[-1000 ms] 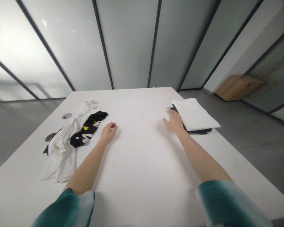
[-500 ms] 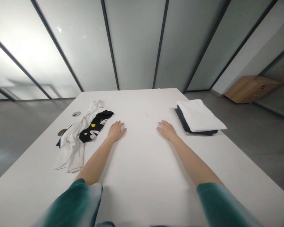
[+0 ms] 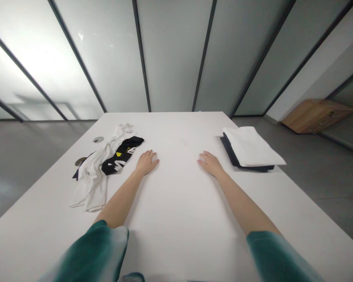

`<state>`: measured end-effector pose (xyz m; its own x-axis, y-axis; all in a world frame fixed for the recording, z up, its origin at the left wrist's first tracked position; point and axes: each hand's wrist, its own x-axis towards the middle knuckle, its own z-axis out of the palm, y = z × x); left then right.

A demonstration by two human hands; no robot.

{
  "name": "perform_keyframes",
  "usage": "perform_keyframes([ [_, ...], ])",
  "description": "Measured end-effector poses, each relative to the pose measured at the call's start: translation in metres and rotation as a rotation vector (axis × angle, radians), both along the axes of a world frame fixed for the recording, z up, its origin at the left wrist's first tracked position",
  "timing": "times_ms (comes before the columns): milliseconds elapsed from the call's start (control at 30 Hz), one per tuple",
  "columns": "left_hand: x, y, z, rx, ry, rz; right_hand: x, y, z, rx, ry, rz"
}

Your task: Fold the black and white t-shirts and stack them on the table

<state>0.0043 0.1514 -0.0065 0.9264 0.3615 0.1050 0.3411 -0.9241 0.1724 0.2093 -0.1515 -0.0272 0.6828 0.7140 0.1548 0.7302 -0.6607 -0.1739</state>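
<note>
My left hand (image 3: 146, 161) lies flat and open on the white table (image 3: 176, 219), fingers stretched forward, holding nothing. Just to its left sits a crumpled black garment with yellow and white print (image 3: 121, 155), beside a rumpled white garment (image 3: 95, 174). My right hand (image 3: 210, 162) also rests flat and open on the table, empty. To its right lies a folded white garment (image 3: 251, 145) stacked on a folded dark one (image 3: 232, 154). Both hands are apart from the clothes.
Two round cable ports (image 3: 98, 139) are set in the table near its left edge. Frosted glass panels with dark frames stand behind the table. A wooden cabinet (image 3: 316, 114) sits on the grey floor at the far right.
My right hand left the folded stack and moved left onto bare table. My left hand uncurled from a loose fist and now lies flat. The view shifted slightly.
</note>
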Motion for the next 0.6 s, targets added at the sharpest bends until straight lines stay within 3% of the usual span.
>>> perform_keyframes([
  [400,0.000,0.007,0.005,-0.144,0.008,-0.010,0.004,-0.002,-0.004,0.066,0.040,-0.005],
  [500,0.001,0.022,0.018,-0.203,-0.017,0.016,0.004,-0.003,-0.004,0.063,0.032,-0.008],
  [600,-0.005,0.049,0.039,-0.122,-0.066,0.170,0.003,-0.003,-0.005,0.057,0.014,-0.004],
])
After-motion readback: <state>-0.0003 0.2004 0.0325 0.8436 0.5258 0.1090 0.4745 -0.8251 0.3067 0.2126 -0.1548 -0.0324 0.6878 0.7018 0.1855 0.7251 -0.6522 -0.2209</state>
